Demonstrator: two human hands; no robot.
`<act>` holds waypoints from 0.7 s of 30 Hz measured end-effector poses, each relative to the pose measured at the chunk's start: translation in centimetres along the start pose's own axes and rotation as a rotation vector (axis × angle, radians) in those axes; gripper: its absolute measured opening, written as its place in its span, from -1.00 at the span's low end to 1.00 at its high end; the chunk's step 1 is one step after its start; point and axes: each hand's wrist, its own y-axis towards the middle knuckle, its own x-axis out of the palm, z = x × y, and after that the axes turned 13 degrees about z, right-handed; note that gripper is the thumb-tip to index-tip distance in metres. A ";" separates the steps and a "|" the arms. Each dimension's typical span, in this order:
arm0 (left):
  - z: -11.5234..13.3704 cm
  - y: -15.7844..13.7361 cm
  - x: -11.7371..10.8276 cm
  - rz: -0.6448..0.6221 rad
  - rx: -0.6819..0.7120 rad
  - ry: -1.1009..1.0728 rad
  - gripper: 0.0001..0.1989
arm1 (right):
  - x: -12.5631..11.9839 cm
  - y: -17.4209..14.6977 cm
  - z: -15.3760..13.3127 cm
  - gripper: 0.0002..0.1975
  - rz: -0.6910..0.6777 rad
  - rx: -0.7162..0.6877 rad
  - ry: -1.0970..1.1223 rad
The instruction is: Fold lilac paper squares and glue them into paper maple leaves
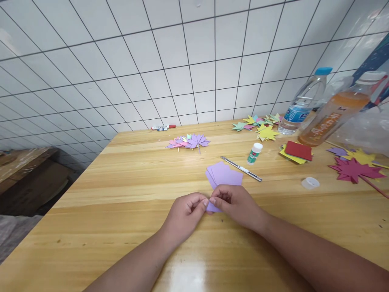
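Observation:
Between my two hands is a small piece of purple paper [213,208], mostly covered by my fingers. My left hand [188,211] pinches its left edge between thumb and fingertips. From the other side, my right hand [235,205] grips the same piece, its thumb almost meeting the left thumb. Just beyond my right hand lie several purple paper sheets [226,174], overlapping and partly hidden by it. A slim grey utility knife [241,168] rests slantwise at their upper right corner.
A glue stick [254,154], its clear cap [310,183] and red and yellow paper squares [298,151] lie rightward. Paper leaves [197,141] sit near the wall, a dark red one [354,170] at right. Markers [163,127], a water bottle [300,103] and an orange drink bottle [337,111] stand behind.

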 end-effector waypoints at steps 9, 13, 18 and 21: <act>0.0 -0.1 0.1 0.017 0.024 0.077 -0.71 | -0.3 0.0 -0.1 -0.79 0.007 -0.012 -0.025; -0.2 0.0 0.1 0.023 0.040 0.105 -0.71 | -0.1 0.1 -0.2 -0.80 0.012 0.016 0.011; 0.0 -0.1 0.0 0.015 0.046 0.114 -0.71 | -0.3 0.1 -0.7 -0.81 -0.007 0.043 0.032; 0.1 -0.1 0.0 -0.009 0.037 0.086 -0.71 | -0.6 0.1 -0.8 -0.79 -0.007 0.032 0.029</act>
